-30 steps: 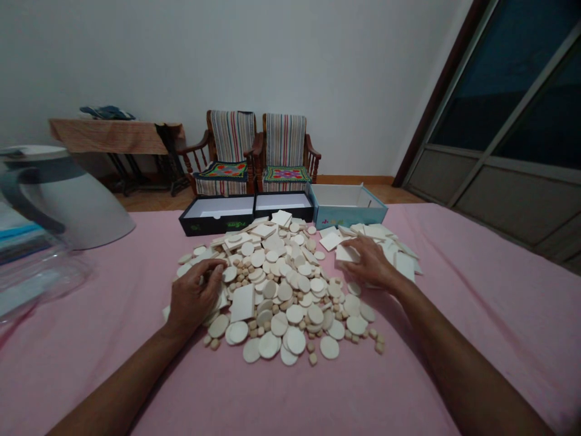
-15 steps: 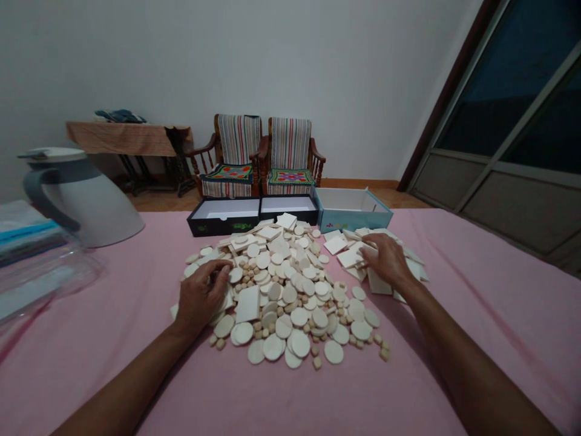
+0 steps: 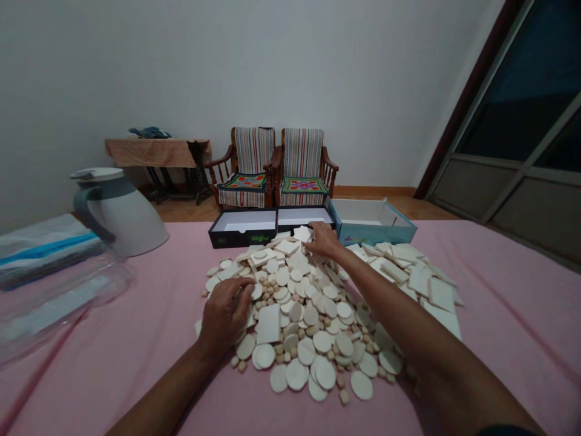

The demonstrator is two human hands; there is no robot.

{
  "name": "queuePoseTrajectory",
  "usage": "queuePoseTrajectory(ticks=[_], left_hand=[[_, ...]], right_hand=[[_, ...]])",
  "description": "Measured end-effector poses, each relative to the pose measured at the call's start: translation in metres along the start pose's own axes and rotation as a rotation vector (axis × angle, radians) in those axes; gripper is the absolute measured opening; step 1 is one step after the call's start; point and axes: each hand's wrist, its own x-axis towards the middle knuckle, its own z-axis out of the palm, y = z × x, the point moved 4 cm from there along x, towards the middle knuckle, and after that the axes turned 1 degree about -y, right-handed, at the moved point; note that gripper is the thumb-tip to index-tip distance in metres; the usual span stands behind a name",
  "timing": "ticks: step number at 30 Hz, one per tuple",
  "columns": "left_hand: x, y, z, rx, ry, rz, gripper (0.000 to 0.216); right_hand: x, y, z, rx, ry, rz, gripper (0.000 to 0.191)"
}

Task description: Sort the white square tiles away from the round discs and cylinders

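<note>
A broad heap of pale wooden discs (image 3: 297, 374), square tiles and small cubes (image 3: 344, 396) spreads in front of me. My left hand (image 3: 227, 312) rests at the heap's left side, fingers curled in beside a round disc (image 3: 256, 292); whether it grips that disc is hidden. Close by lies a larger square tile (image 3: 269, 324). At the far top of the heap, my right hand (image 3: 324, 240) has its fingertips closed at the right edge of a square wooden tile (image 3: 302, 234); the thumb is mostly hidden. My right forearm crosses over the heap's right side.
Behind the heap stand two black open boxes (image 3: 242, 241) and a light-blue open box (image 3: 379, 235). A separate pile of square tiles (image 3: 420, 278) lies right. At left are a white-and-grey jug (image 3: 136, 221) and clear plastic packaging (image 3: 68, 303). All rest on pink cloth (image 3: 149, 351).
My right hand has moved left from the square-tile pile to the top of the mixed heap. My left hand stays by the same disc. The whole view has shifted slightly.
</note>
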Motion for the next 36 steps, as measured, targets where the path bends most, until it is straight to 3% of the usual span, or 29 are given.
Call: queuePoseTrajectory(ticks=[5, 10, 14, 18, 22, 25, 27, 30, 33, 36], left_hand=[[-0.001, -0.002, -0.002, -0.006, 0.004, -0.006, 0.021], [0.0, -0.004, -0.004, 0.01, 0.006, -0.008, 0.021], [0.0, -0.005, -0.003, 0.019, 0.018, 0.011, 0.02], [-0.001, -0.009, 0.0, 0.046, 0.005, 0.022, 0.02], [-0.001, -0.01, 0.001, 0.062, -0.004, 0.031, 0.02], [-0.001, -0.007, 0.001, 0.077, -0.001, 0.05, 0.02], [-0.001, -0.006, 0.001, 0.083, 0.0, 0.055, 0.02], [-0.002, -0.004, 0.001, 0.082, 0.01, 0.065, 0.021], [-0.002, -0.004, 0.001, 0.076, 0.016, 0.08, 0.02], [-0.001, -0.002, 0.0, 0.062, 0.022, 0.088, 0.019]], right_hand=[[0.012, -0.01, 0.006, -0.016, -0.034, 0.031, 0.052], [-0.021, 0.013, -0.009, 0.02, 0.09, 0.011, 0.051], [-0.078, 0.061, -0.036, 0.049, 0.207, -0.036, 0.053], [-0.125, 0.128, -0.064, -0.001, 0.307, 0.089, 0.053], [-0.141, 0.189, -0.076, -0.056, 0.41, 0.33, 0.055], [-0.139, 0.207, -0.072, -0.024, 0.483, 0.356, 0.053], [-0.135, 0.199, -0.067, 0.017, 0.525, 0.272, 0.045], [-0.128, 0.166, -0.058, 0.122, 0.518, 0.079, 0.034], [-0.11, 0.118, -0.044, 0.23, 0.347, -0.092, 0.03], [-0.081, 0.072, -0.027, 0.227, 0.157, -0.165, 0.032]])
